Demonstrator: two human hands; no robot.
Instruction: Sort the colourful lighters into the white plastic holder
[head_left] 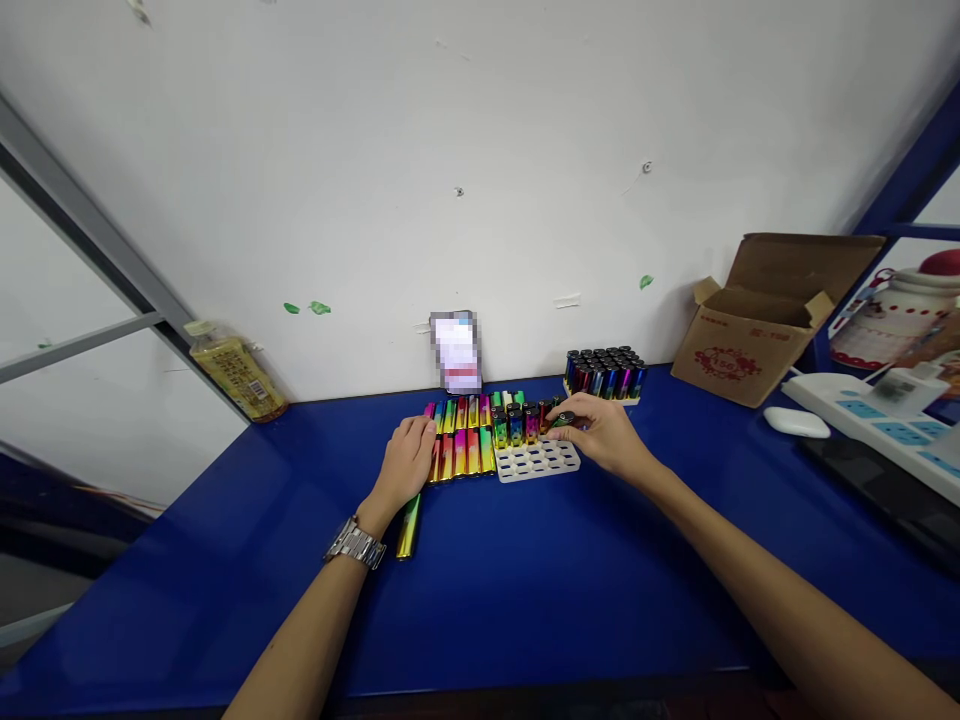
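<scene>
My right hand [606, 432] pinches a black-topped lighter [562, 420] over the right side of a white holed tray [538, 462]. Several shiny lighters [516, 426] stand upright in the tray's back part, while its front holes show bare. To the left, two rows of metallic rainbow lighter sleeves [460, 454] lie side by side on the blue table. At the left end of those rows rests my left hand [411, 455], fingers stretched out and touching the sleeves. A single green-gold sleeve [409, 528] lies below that hand, apart from the rows.
A full tray of lighters [606, 376] stands by the wall. A phone [457, 352] leans there too. At left is a yellow drink bottle [238, 372]; at right are an open cardboard box [739, 345], a white mouse-like case [796, 422], a power strip [862, 405] and a black slab [877, 490].
</scene>
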